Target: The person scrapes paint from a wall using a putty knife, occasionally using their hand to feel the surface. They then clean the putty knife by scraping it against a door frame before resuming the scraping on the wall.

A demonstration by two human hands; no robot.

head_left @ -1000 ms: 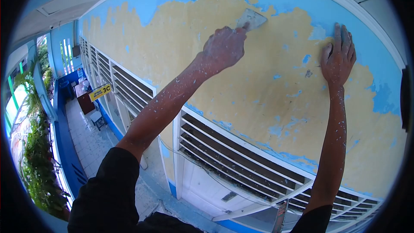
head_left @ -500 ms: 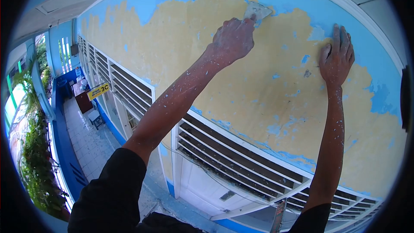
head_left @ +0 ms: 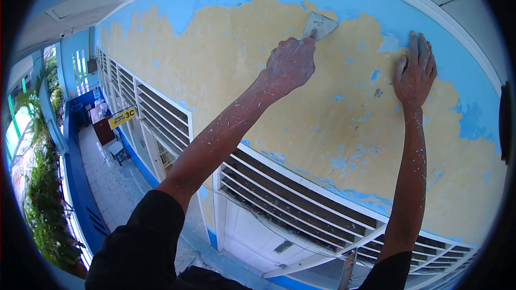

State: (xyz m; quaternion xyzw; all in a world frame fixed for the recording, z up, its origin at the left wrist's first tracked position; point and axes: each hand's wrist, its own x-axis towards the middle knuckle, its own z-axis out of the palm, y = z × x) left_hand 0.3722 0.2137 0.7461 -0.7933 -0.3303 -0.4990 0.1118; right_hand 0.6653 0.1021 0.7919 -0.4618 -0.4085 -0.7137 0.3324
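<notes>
My left hand (head_left: 292, 63) is closed around the handle of a putty knife (head_left: 321, 24), one finger stretched along its base. The wide, whitish blade lies at the wall (head_left: 301, 102), just below the ragged edge of the blue paint (head_left: 355, 0). Most of the wall before me is stripped to a yellowish layer with scattered blue flecks. My right hand (head_left: 415, 75) rests flat on the wall at the right, fingers extended upward, partly over blue paint. Paint chips dot both forearms, and dust whitens the fingers.
White louvred vents (head_left: 290, 198) run below the stripped area. A yellow "3C" sign (head_left: 122, 117) juts out at left. Farther down the tiled corridor (head_left: 102, 177) stand a small stool (head_left: 118, 151) and a brown cabinet (head_left: 104, 130). Plants (head_left: 45, 209) line the far left.
The putty knife in my left hand has moved slightly down from the blue paint edge, and its blade shows more fully. My right hand stays flat on the wall.
</notes>
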